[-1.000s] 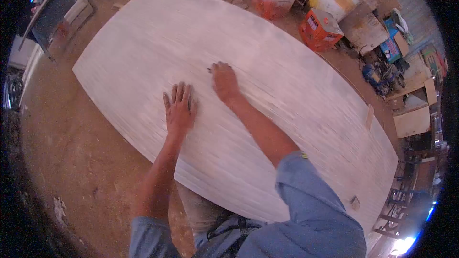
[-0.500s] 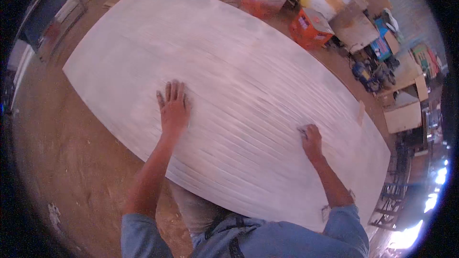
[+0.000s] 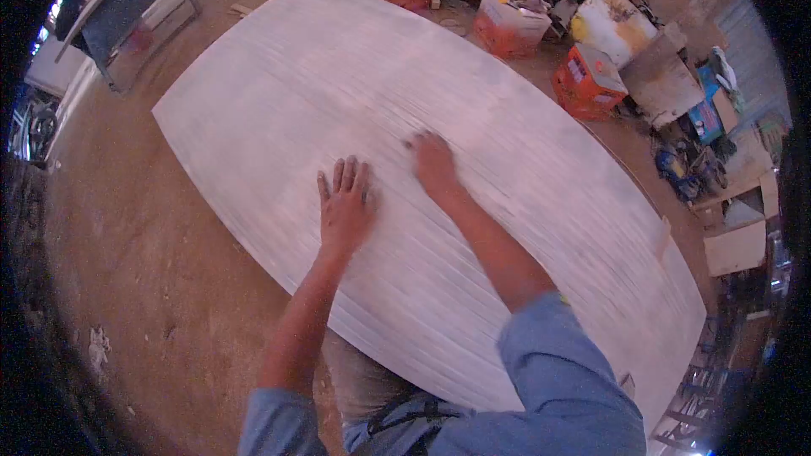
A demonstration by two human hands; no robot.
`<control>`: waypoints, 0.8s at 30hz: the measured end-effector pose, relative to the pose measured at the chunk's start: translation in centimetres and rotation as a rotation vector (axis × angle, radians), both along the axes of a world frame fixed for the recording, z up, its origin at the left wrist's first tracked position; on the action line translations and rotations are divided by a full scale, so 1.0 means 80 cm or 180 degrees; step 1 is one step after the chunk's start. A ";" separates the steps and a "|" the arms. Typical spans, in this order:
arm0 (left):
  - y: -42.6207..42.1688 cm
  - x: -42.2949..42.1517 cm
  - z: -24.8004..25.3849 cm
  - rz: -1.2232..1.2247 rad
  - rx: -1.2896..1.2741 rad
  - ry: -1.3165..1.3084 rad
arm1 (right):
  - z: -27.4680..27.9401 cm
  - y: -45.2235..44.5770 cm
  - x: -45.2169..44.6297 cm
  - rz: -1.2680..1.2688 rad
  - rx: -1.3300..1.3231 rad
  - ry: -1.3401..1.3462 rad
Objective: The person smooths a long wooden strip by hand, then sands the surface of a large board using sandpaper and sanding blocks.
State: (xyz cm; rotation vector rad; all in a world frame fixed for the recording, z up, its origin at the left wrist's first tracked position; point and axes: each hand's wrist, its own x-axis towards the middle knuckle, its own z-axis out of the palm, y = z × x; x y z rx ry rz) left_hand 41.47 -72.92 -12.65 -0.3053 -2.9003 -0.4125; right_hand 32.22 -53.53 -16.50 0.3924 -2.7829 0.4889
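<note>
A large pale board [image 3: 279,84] with curved long edges and many fine streaks lies in front of me. My left hand [image 3: 345,209] rests flat on its middle with the fingers spread. Further right and a little higher, my right hand [image 3: 433,162] is on the board with its fingers closed round something small and dark at the fingertips, too blurred to make out. Both forearms reach over the board's near edge.
Orange boxes [image 3: 589,82] stand beyond the far edge, with cardboard, tools and scrap behind them. A dark table [image 3: 139,13] is at the upper left. Brown floor [image 3: 160,270] borders the board's left side. A small object [image 3: 627,383] lies at the board's lower right.
My right hand swept out to the right along the board half a second ago and is now back near my left hand. The left hand remains flat, and the view has shifted slightly.
</note>
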 end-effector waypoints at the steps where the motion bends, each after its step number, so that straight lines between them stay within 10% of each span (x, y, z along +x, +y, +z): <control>1: -0.002 0.002 -0.001 -0.0035 0.0005 0.0040 | -0.004 0.046 0.054 -0.0057 0.0314 0.0476; 8: -0.002 0.004 -0.009 -0.0106 -0.0019 0.0170 | 0.062 0.275 0.313 -0.0801 0.0276 -0.0485; 17: -0.004 0.000 -0.002 -0.0099 0.0054 -0.0051 | -0.018 -0.073 -0.065 0.0229 -0.0116 0.1120; 20: -0.009 0.000 -0.008 -0.0033 0.0036 -0.0059 | 0.044 -0.174 -0.139 0.0179 0.0110 -0.0108; 24: -0.010 -0.006 -0.029 -0.0057 -0.0490 0.0022 | 0.005 -0.148 -0.123 -0.0001 0.0297 0.0501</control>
